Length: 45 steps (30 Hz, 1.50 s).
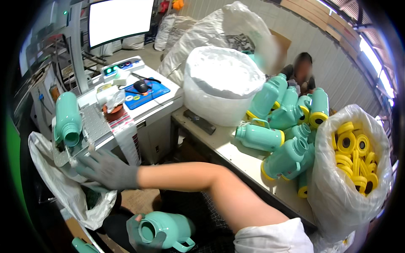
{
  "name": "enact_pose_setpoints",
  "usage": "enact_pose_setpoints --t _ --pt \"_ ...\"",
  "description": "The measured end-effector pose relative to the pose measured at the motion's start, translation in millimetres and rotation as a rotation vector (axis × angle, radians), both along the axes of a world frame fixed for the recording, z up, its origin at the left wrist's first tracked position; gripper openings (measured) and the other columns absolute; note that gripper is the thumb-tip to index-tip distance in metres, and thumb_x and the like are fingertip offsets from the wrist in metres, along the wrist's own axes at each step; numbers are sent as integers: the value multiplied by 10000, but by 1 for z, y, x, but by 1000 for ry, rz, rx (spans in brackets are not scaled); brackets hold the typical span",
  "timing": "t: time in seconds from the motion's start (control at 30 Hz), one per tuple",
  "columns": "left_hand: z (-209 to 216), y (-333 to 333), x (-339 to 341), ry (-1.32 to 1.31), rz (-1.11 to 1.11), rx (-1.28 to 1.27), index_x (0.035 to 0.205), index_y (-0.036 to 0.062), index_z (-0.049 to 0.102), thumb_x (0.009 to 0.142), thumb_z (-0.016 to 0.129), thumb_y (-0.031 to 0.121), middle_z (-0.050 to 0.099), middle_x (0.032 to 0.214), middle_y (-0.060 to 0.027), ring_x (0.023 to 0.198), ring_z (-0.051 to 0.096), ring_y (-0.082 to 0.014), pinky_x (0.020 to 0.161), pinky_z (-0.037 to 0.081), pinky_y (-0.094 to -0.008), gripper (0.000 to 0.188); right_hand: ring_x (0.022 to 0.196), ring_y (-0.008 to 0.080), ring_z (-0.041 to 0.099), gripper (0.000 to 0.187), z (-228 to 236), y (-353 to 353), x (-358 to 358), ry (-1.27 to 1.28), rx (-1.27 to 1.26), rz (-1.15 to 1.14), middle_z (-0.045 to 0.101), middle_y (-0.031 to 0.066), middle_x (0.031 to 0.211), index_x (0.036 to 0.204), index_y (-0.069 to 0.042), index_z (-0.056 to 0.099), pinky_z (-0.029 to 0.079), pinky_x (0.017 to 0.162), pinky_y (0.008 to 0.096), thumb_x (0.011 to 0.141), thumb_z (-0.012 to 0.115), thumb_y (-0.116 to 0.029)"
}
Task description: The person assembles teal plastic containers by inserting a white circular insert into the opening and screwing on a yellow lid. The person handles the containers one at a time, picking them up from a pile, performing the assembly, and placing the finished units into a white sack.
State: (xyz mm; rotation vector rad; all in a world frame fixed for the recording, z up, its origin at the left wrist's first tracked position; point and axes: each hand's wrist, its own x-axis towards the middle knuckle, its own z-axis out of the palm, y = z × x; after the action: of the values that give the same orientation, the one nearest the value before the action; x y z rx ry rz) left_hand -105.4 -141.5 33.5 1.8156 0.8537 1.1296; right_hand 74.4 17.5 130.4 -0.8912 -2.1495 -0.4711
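My right arm reaches across to the left, and my right hand (103, 169) in a grey glove has its fingers stretched out, with nothing seen in it. It is just below a mint-green thermos flask shell (67, 116) that lies with its mouth toward me on a perforated metal plate (96, 122). Low in front of me, my left hand (145, 241), also gloved, grips another mint-green flask shell (175, 227) near its open mouth. This shell is tilted, with its handle at the lower right. Part of the left hand is hidden by the shell.
Several green flasks with yellow bases (259, 137) crowd the table at right. Beside them a clear bag (333, 189) holds yellow ring-like parts. Further back are a white lined tub (223, 95), a bright screen (120, 23), a mouse (141, 86) and a person (300, 76).
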Motion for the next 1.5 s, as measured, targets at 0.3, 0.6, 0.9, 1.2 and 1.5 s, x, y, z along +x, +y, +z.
enact_pose_setpoints --t 0.3,0.6,0.9,1.2,1.5 --pt "-17 41 12 113 -190 -99 1402 -22 556 898 795 154 639 1299 -117 1137 610 -236 991 507 -363 585 892 340 701 213 139 -333 271 -340 -462 -1494 717 152 965 1074 -108 692 548 791 485 945 610 -257" --pt "-38 66 49 91 -338 -166 1389 -10 530 921 747 77 648 1262 -123 1081 632 -228 904 559 -361 524 1154 371 694 412 200 -757 414 164 -660 -2476 698 262 1252 1208 -21 715 551 974 438 887 657 -274" --pt "-24 53 52 199 -233 -11 1368 -22 558 890 737 37 656 1155 -71 990 623 -166 861 549 -305 514 1105 283 714 267 125 -704 444 -24 -426 -2778 756 87 1146 1182 -165 688 496 917 525 975 594 -304" --pt "29 44 55 363 -351 156 1322 -8 579 770 737 212 593 1259 -158 1162 589 -298 1037 455 -414 615 1217 429 633 608 183 -734 437 241 825 -2232 660 266 1325 1364 -6 608 479 1054 460 924 656 -424" --pt "2 99 1 -91 -88 -51 1408 -2 498 1088 507 258 546 1323 -108 1166 560 -202 1023 457 -343 413 1093 309 656 337 163 -440 332 438 388 -1021 677 165 1213 1361 7 596 525 979 384 1064 539 -141"
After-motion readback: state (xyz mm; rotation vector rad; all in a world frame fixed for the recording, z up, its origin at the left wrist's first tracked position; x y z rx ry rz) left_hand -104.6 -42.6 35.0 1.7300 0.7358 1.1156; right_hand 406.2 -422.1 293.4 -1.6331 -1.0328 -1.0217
